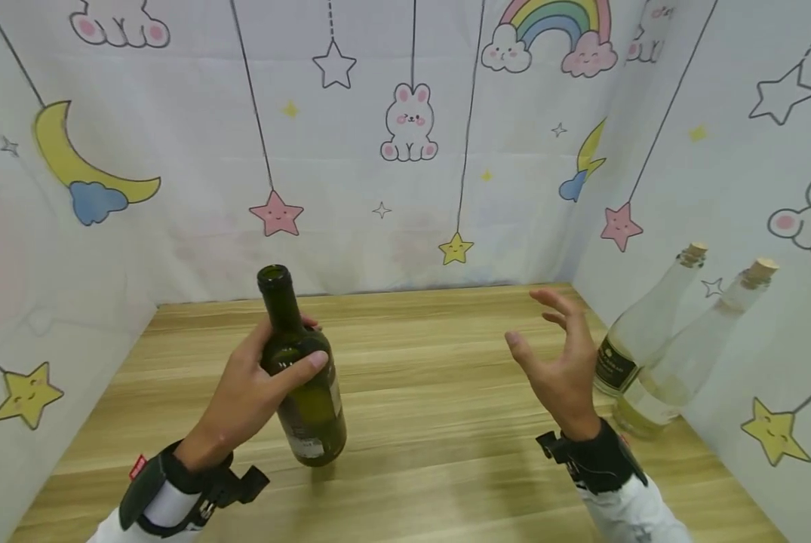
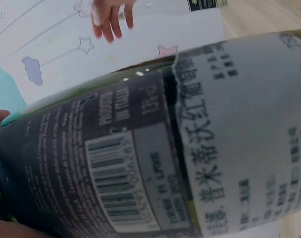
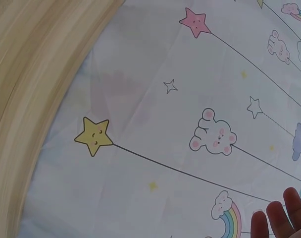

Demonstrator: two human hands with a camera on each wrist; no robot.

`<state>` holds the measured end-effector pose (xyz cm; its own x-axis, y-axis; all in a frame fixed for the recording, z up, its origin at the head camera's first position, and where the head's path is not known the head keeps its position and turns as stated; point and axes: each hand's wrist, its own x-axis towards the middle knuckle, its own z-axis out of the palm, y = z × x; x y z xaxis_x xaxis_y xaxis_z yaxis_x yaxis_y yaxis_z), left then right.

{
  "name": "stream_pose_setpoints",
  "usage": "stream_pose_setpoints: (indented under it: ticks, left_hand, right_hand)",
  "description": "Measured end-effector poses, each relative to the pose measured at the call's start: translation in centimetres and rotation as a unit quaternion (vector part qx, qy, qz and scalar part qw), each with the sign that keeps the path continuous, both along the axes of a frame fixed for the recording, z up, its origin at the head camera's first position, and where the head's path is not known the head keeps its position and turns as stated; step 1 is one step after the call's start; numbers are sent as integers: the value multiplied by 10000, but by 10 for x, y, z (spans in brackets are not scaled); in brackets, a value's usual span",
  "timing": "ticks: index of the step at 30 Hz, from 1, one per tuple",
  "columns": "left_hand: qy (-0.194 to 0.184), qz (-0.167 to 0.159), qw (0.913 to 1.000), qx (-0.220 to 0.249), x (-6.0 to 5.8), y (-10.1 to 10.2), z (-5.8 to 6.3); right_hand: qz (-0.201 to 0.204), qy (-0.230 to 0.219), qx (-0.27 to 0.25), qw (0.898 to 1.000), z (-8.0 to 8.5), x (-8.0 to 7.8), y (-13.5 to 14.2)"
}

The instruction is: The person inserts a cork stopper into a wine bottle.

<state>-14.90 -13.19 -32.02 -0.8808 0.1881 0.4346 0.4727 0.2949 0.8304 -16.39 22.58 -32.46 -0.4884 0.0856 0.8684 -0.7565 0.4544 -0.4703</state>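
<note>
My left hand [image 1: 259,388] grips a dark green glass wine bottle [image 1: 317,415] around its shoulder, thumb across the front. The bottle's mouth is uncorked, and it leans slightly to the left over the table. Up close in the left wrist view, the bottle's dark back label [image 2: 116,163] shows a barcode, with a white label [image 2: 244,139] of Chinese print beside it. Held in the air on the right, my right hand [image 1: 561,369] has its fingers spread and loosely bent, with nothing in it. Only its fingertips [image 3: 284,218] appear at the lower right corner of the right wrist view.
Two clear glass bottles with corks stand at the table's right side, one with a dark label [image 1: 614,364], the other with a pale label [image 1: 649,403]. A wood-grain table [image 1: 419,362] lies below. White cartoon-printed cloth [image 1: 351,158] encloses the back and both sides.
</note>
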Motion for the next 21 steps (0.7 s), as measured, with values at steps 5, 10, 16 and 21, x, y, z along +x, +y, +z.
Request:
stream_pose_setpoints:
  ticks: [5,10,16,21]
  left_hand:
    - [1,-235,9997,103,9,18,-6]
    - [-15,-538,9984,153,13,36,-11]
    - [-317,-1021,9938,291,18,56,-17]
    - [-363,-1257,9906,394,21,70,-23]
  right_hand:
    - [115,-87,56,9999,-3,-1,-7]
    - [143,-181,117,9997,-7,-2,-15]
    - [142,-241,267,9993,-12,-2,-21]
    - [177,-202,358,9990,-14,-3,-24]
